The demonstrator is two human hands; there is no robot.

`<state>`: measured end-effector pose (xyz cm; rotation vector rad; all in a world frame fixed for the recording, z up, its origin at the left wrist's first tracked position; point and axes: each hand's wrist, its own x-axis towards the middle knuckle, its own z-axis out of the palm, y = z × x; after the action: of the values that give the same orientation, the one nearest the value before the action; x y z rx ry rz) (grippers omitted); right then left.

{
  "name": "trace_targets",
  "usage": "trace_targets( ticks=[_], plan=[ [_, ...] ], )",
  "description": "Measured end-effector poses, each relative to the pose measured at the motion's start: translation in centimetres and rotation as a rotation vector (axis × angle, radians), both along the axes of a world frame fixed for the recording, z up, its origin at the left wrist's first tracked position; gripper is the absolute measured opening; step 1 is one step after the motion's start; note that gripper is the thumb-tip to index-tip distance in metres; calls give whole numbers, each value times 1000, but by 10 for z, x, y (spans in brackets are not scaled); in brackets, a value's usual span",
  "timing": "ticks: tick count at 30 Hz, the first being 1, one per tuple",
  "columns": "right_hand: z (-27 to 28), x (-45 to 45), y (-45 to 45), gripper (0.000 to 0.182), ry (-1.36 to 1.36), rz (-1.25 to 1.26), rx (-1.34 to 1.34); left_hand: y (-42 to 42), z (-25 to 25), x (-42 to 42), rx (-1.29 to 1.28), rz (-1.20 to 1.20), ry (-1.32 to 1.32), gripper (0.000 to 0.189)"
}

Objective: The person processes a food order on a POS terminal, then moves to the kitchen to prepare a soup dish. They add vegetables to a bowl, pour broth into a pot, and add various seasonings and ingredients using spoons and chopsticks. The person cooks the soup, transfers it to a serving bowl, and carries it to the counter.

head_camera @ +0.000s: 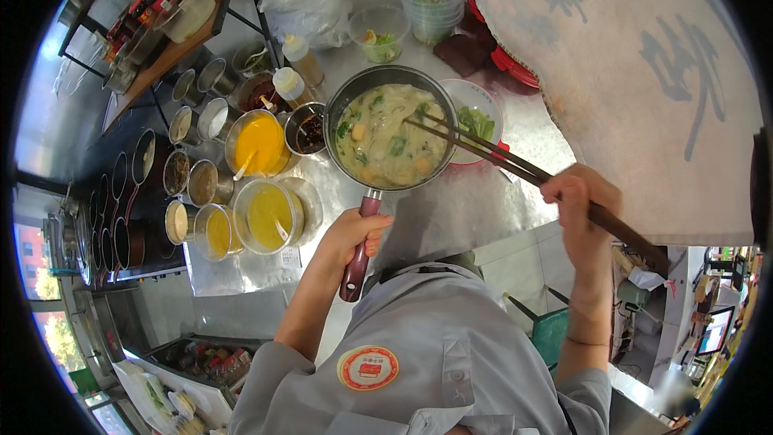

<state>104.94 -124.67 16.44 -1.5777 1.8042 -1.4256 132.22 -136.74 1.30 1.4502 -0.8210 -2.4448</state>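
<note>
My left hand [352,233] grips the maroon handle [356,269] of a dark saucepan [389,186]. Inside the pan lies a pale broth with noodles [392,112], green leaves and several yellowish chunks. Long dark wooden chopsticks [513,160] are held in my right hand [580,205], their tips dipped in the noodles at the pan's right side. Partly hidden behind the pan and chopsticks is a white bowl [486,99] with a red rim, holding leafy greens [477,124].
Left of the pan stand a tub of orange liquid [259,142], a tub of yellow-green liquid [269,217] and several seasoning pots [208,184]. Squeeze bottles [290,86] and a clear plastic bowl [379,36] are behind. A cloth curtain [640,103] hangs at the right.
</note>
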Motion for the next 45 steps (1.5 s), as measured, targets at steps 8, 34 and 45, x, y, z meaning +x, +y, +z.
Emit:
trace_targets(
  ticks=[8,34,45],
  plan=[
    [62,5,0,31,-17,169,54,-31,-13,8,-2,-89,-20,27],
    [-225,-18,-21,57,-1136,-390,-160,-41,3,-20,-102,-71,-90,22],
    [-218,-34,25,51,-1417,-540,-242,-85,-7,-41,-270,5,-218,21]
  ],
)
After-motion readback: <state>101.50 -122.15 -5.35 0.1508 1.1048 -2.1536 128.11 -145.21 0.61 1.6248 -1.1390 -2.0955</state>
